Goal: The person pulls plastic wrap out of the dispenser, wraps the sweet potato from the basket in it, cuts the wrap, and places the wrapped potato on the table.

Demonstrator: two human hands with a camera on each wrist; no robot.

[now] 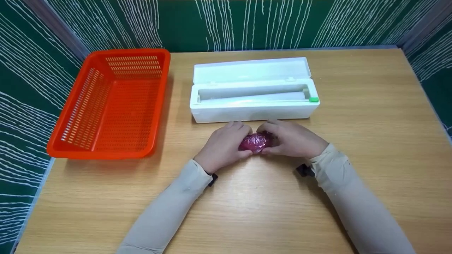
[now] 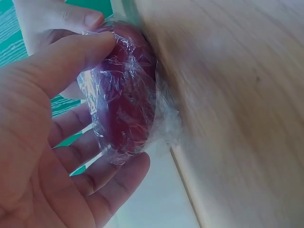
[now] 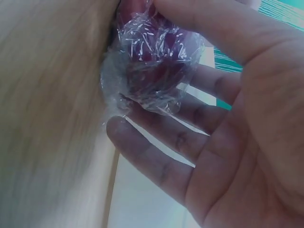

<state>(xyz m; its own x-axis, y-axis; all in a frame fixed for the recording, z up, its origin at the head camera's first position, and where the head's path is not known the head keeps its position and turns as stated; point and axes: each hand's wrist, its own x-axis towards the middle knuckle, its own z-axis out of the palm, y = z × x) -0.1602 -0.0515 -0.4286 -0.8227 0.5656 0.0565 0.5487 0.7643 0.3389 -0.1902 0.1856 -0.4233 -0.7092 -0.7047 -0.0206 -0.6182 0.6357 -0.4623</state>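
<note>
A dark red, rounded item [image 1: 255,142] wrapped in clear cling film sits on the table between both hands; its exact kind is hidden by the glossy wrap. My left hand [image 1: 226,144] holds its left side, the thumb pressing the film and the fingers curved around the far side. From the right, my right hand [image 1: 293,139] grips it the same way. In the left wrist view the wrapped item [image 2: 126,95] looks oblong, with loose film bunched near the tabletop. Crinkled film [image 3: 114,85] also bunches by the right fingertips in the right wrist view.
Just beyond the hands stands a long white cling film dispenser [image 1: 247,114], lid [image 1: 250,72] raised, with a white roll [image 1: 261,97] inside and a green piece [image 1: 314,100] on its front edge. An orange-red plastic basket [image 1: 157,106] stands at the left of the wooden table [image 1: 381,141].
</note>
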